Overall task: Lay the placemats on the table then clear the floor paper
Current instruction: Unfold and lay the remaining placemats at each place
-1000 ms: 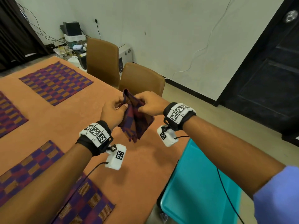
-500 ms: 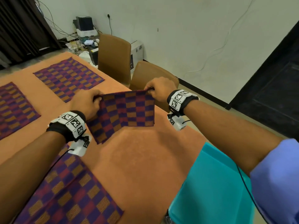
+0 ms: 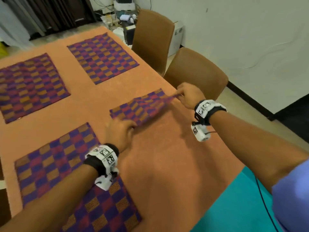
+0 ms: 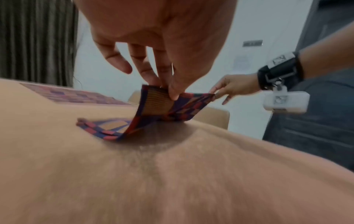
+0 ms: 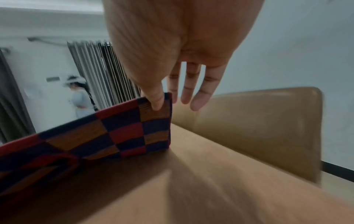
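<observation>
A checked purple, red and orange placemat (image 3: 142,107) is stretched low over the orange table (image 3: 167,164), its far edge touching the cloth. My left hand (image 3: 122,129) pinches its near corner (image 4: 162,97) between thumb and fingers. My right hand (image 3: 187,96) pinches the opposite corner (image 5: 157,106) near the table's right edge, the other fingers straight. Three more placemats lie flat: one at the near left (image 3: 66,173), one at the far left (image 3: 30,86), one at the far middle (image 3: 102,57). No floor paper is in view.
Two brown chairs (image 3: 195,72) (image 3: 153,36) stand along the table's right side. A teal surface (image 3: 242,206) lies at the near right. Cables and devices (image 3: 123,15) clutter the far corner by dark curtains (image 3: 58,12). A person (image 5: 80,98) stands far off.
The folded placemat was opened out between both hands, then lowered from chest height toward the table. My hands have spread apart and moved down and forward.
</observation>
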`<state>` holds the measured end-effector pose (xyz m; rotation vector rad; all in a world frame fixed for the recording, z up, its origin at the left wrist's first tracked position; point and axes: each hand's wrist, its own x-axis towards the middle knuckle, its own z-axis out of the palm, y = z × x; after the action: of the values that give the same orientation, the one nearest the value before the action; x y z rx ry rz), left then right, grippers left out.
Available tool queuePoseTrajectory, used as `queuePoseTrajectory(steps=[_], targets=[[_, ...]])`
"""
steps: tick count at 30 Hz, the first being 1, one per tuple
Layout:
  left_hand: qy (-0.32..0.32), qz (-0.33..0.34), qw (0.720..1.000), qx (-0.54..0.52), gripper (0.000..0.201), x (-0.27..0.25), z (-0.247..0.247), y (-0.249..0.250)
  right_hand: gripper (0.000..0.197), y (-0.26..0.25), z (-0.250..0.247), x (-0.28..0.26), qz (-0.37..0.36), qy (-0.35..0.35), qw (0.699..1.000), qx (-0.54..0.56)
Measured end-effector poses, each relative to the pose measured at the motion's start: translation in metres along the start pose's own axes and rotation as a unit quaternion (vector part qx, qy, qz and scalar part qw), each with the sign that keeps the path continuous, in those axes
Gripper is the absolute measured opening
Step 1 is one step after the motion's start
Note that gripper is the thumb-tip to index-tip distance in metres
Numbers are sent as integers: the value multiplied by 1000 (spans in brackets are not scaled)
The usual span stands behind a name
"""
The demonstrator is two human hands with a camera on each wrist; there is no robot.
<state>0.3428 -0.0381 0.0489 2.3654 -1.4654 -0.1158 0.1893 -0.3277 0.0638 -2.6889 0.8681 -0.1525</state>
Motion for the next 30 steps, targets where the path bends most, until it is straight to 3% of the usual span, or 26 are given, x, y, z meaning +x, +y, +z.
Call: queuePoseTrajectory(steps=[3,8,12,14,19,25,30], targets=[[-156,-30,987,37,23,-22,48,7,31,24,51,-29,80,-111,990,-38],[-198,-55,979,-12,32,-12,66,-13,37,32,77,-48,68,-44,996,22],[-275,3,960,49,69,1,64,-31,30,32,72,-41,82,-48,995,29],[-265,35,958,108,70,-1,66,-27,29,34,69,-41,80,-44,996,24],[-207,86,971,80,27,-15,77,-8,26,43,64,-58,64,-42,996,38],[-191,98,976,-42,44,-53,84,41,23,78,57,-132,113,-49,991,52],[-280,162,942,-86,38,-123,107,115,25,105,40,-237,188,-61,979,53]])
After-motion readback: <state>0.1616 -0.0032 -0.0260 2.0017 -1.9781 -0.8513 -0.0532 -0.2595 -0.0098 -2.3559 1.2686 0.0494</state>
